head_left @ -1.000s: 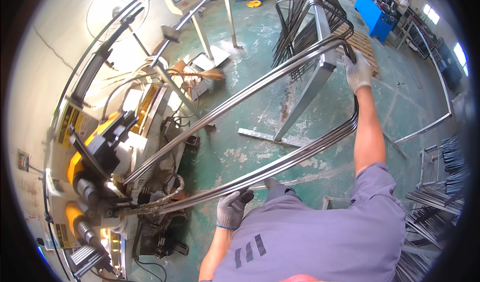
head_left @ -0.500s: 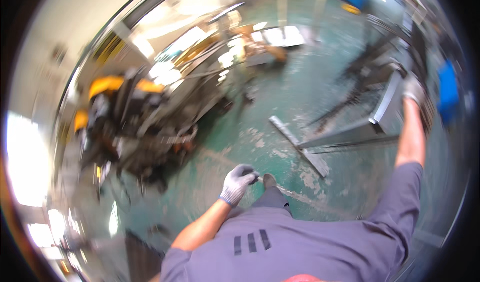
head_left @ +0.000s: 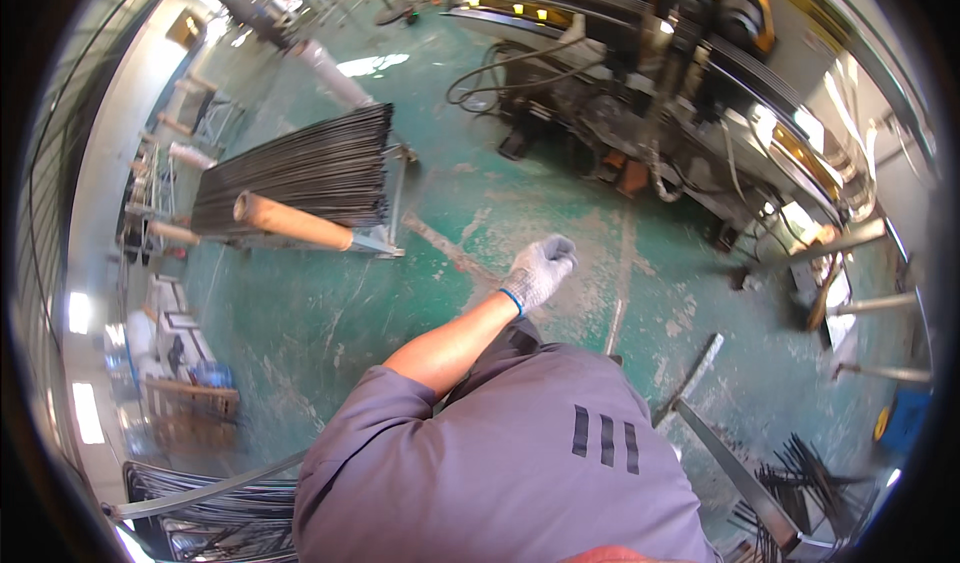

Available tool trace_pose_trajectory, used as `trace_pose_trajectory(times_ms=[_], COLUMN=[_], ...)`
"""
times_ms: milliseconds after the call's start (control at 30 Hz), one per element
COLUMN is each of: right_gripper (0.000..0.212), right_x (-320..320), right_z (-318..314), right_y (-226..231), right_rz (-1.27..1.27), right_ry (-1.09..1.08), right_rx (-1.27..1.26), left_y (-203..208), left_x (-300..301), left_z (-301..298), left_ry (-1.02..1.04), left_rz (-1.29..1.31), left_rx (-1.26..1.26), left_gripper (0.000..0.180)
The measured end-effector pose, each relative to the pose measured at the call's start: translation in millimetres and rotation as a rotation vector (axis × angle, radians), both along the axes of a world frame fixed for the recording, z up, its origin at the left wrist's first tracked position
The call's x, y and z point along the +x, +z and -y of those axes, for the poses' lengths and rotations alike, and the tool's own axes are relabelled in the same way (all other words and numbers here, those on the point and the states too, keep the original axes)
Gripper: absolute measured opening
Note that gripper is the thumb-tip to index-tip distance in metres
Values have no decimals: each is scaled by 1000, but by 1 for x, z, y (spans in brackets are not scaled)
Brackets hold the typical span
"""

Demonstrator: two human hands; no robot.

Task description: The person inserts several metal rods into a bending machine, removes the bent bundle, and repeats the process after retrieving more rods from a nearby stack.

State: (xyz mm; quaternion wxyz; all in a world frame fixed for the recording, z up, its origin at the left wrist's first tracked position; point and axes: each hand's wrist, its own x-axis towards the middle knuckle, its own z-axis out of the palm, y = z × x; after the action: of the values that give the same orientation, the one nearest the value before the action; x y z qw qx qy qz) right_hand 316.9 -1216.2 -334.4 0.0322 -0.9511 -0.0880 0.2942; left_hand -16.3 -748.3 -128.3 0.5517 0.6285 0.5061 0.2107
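My left hand (head_left: 541, 271), in a whitish knit glove with a blue cuff edge, is held out in front of my body over the green floor. Its fingers are curled in, and no object shows in them. Nothing touches it. My right hand is out of view. Left of the left hand, a bundle of long thin dark rods (head_left: 300, 168) lies on a metal rack (head_left: 392, 233). Close to the rack's near end, a tan cylindrical roller (head_left: 290, 220) sticks out.
A dark machine with hoses (head_left: 640, 113) and yellow parts stretches across the far right. At the lower right are a grey metal stand (head_left: 735, 468) and scattered dark rods (head_left: 810, 483). More bent dark rods (head_left: 220, 513) lie at the lower left, near a wooden stool (head_left: 190, 403).
My view has swung far to the left: the machine has shifted from left to right, and the rod rack has come into view. My right hand has come off the metal stand's end and left the picture.
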Motion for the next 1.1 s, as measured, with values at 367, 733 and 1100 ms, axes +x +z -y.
trace_pose_trajectory(times_ms=[367, 733, 1100], right_gripper=[35, 46, 102], right_x=[-55, -417, -792], right_z=[-433, -749, -962], right_y=[28, 101, 68], right_rz=[14, -219, -198], right_ry=[419, 1115, 1661], right_rx=[539, 526, 439], left_y=[112, 82, 55], left_x=[-441, -671, -689], left_z=[-220, -253, -294], left_ry=[721, 856, 962], left_rz=[-435, -1381, -1409], left_rx=[981, 910, 1007], left_gripper=[17, 35, 35])
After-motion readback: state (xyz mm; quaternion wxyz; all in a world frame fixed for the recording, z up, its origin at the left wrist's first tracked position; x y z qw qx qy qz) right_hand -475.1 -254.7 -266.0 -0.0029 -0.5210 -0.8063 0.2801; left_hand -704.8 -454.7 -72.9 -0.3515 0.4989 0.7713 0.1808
